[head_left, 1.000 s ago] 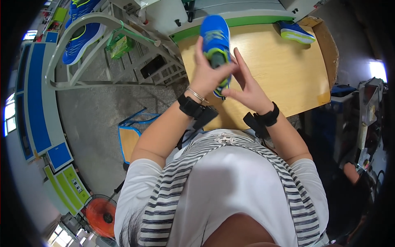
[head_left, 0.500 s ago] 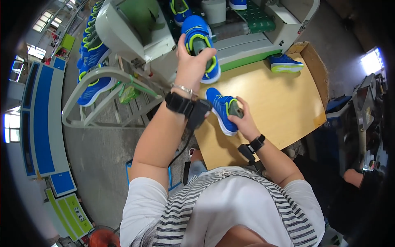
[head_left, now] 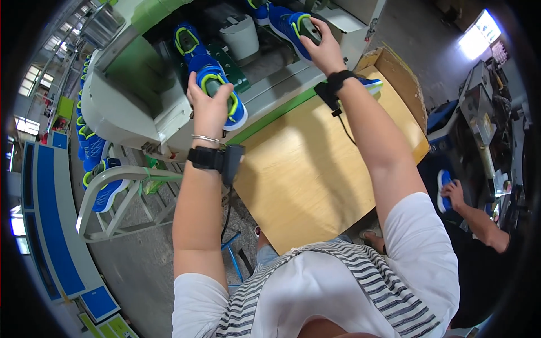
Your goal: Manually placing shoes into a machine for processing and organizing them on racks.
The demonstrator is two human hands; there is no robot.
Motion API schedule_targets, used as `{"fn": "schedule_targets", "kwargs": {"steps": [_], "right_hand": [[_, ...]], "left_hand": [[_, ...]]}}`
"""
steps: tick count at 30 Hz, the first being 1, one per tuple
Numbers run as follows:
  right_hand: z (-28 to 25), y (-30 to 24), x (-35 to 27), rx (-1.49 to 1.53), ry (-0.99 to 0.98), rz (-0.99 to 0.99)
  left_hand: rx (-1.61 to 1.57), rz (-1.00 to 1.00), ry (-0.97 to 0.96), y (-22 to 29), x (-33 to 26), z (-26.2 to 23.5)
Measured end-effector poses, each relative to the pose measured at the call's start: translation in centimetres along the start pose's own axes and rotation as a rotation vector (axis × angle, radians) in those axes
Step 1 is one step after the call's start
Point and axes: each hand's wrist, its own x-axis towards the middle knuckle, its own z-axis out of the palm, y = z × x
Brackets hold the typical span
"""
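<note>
My left hand is closed round the heel end of a blue sneaker with a lime-green collar and white sole. Its toe points into the opening of a machine, just behind another blue sneaker. Farther right, my right hand grips a matching sneaker at its heel, thumb at the collar. That one is also over the machine's opening, toe pointing inward beside one more sneaker. Dark grey-green inserts show inside both held sneakers.
A wooden board lies before me; a blue sneaker rests at its far right by a cardboard piece. Sneakers line a rack at left. At right, a co-worker's hand holds a blue shoe.
My right hand has carried its sneaker from above the board up to the machine's opening. My left hand stays at the machine with its sneaker. The view has shifted, and a co-worker's hand now shows.
</note>
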Motion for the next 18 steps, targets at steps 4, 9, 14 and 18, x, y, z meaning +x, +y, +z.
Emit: {"fn": "schedule_targets", "kwargs": {"steps": [4, 9, 14, 18], "right_hand": [[0.5, -1.3, -1.5, -0.138, 0.199, -0.065], [2.4, -7.9, -16.6, 0.035, -0.106, -0.286], [-0.9, -8.3, -29.3, -0.011, -0.619, -0.241], [-3.6, -4.8, -28.3, -0.156, -0.542, -0.149]], "left_hand": [[0.029, -0.036, -0.011, -0.5, 1.8, -0.2], [-0.219, 0.0, 0.047, -1.7, 1.5, -1.5], [-0.046, 0.361, 0.085, 1.1, -5.3, -1.2], [0.318, 0.521, -0.181, -5.0, -13.5, -1.0]]}}
